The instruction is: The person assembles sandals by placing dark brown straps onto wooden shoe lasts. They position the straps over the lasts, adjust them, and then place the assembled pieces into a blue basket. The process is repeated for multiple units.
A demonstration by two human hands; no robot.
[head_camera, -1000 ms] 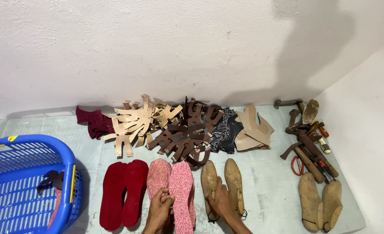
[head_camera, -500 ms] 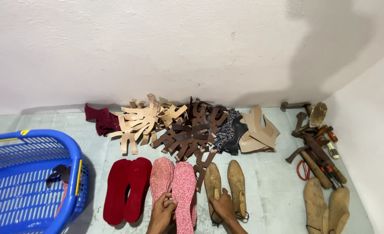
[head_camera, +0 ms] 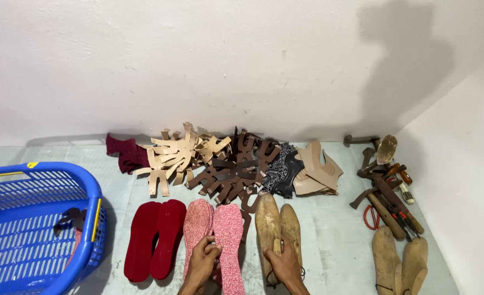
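Since the earlier frames my view has drifted slightly right and down: the blue basket point(head_camera: 37, 218) sits closer to the left edge, while both hands appear to have kept their places on the floor items.

Left hand point(head_camera: 202, 261), at 6 o'clock in the head view, is curled about the pink patterned insoles point(head_camera: 214, 235), fingers gripping the inner edge of the left sole at about its middle. Right hand point(head_camera: 284, 262), just right of it, lies over the heel end of the wooden shoe lasts point(head_camera: 277, 229), fingers bent round them; whether it grips or merely rests I cannot tell.

Red insoles point(head_camera: 154, 237) lie just beside the pink pair at 7 o'clock. Toward 12 o'clock, against the wall, a heap of tan leather cut pieces point(head_camera: 171, 158) adjoins dark brown cut pieces point(head_camera: 231, 169). Hand tools point(head_camera: 387, 186) lie at 3 o'clock, with a second pair of lasts point(head_camera: 400, 262) at 4 o'clock.

Judgement on handling: the insoles look thin, light and flexible, prone to flop, best taken flat at mid-length. The lasts appear rigid, heavier and smooth; grasp across the waist or heel.
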